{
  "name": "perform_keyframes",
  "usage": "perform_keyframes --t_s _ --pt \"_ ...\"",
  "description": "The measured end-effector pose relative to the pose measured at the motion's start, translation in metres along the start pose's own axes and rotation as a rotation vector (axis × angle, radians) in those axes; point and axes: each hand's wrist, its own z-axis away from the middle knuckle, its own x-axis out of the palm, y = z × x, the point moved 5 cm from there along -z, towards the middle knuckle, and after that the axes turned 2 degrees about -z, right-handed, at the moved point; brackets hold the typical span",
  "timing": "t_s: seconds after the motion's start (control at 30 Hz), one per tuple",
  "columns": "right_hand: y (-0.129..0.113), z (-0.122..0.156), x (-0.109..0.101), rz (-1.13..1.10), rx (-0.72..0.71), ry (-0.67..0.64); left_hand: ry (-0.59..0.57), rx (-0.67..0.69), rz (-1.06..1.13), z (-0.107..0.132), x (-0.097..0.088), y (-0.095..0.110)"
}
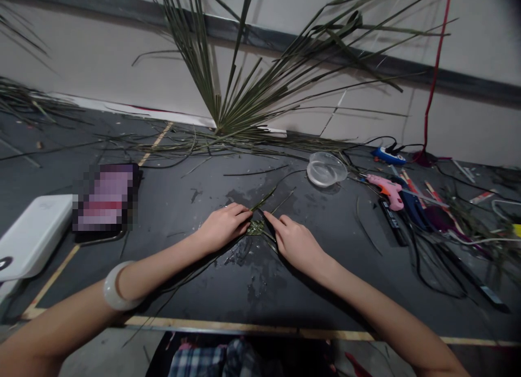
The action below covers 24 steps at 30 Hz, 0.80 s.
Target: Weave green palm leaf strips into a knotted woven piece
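A small woven patch of green palm-leaf strips [255, 228] lies flat on the dark mat [260, 290] in the middle. My left hand [223, 226] rests on its left side, fingers curled and pressed onto the strips. My right hand [293, 241] presses the right side, index finger pointing at the weave. Long loose strips [273, 193] run out from the weave toward the far right. A white bangle [113, 286] is on my left wrist.
A big fan of palm leaves [244, 94] leans on the wall behind. A clear plastic bowl [326, 168], a pink glue gun [387, 189], a blue glue gun [388, 156], tools and cables lie right. A phone [106, 199] and white box [32, 236] lie left.
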Motion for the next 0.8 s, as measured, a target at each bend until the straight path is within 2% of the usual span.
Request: perform_keyframes --t_s 0.2,0.8 --pt "-0.0004 0.0001 0.0001 0.006 0.003 -0.018 0.05 -0.008 0.026 0.0001 -0.001 -0.0014" --pt "0.0002 -0.0005 -0.0008 -0.016 -0.026 0.011 0.053 0.021 0.006 -0.0001 -0.0043 0.0004"
